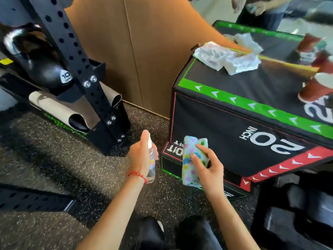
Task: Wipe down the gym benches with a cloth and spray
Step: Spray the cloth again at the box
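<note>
Our left hand [139,156] grips the spray bottle [152,163]; our right hand [210,168] holds the cloth [191,159]. We should aim the spray at the cloth, toward three o'clock, then squeeze gently.

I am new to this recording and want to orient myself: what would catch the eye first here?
At centre, the right hand holds a folded white cloth with coloured dots, while the left hand grips a small clear spray bottle beside it. To the right stands a big black padded box with green and red arrow stripes, crumpled white wipes on top.
</note>
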Available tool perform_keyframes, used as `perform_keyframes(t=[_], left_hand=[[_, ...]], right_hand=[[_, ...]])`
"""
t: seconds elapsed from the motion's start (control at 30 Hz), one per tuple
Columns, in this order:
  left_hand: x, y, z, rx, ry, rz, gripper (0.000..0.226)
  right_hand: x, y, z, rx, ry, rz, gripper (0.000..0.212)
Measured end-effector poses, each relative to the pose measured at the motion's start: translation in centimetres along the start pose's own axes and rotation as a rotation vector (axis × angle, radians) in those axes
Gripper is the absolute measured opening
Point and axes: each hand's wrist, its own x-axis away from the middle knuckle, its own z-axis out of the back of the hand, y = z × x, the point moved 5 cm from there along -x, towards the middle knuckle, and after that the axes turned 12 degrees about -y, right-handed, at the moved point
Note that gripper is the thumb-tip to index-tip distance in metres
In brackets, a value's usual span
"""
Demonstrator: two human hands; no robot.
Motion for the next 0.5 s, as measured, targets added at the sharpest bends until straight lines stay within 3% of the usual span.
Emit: perform_keyframes(t=[0.2, 0.5], left_hand=[[-5.3, 4.4, -6.0, 0.067, -0.125, -0.075, 0.070], [-11.6, 11.7, -15.0, 0.127, -0.175, -0.214, 0.071]], right_hand=[[-5.4, -1.8, 3.9, -0.014, 0.140, 0.053, 0.026], [-14.5, -4.5, 10.6, 0.011, 0.161, 0.093, 0.023]])
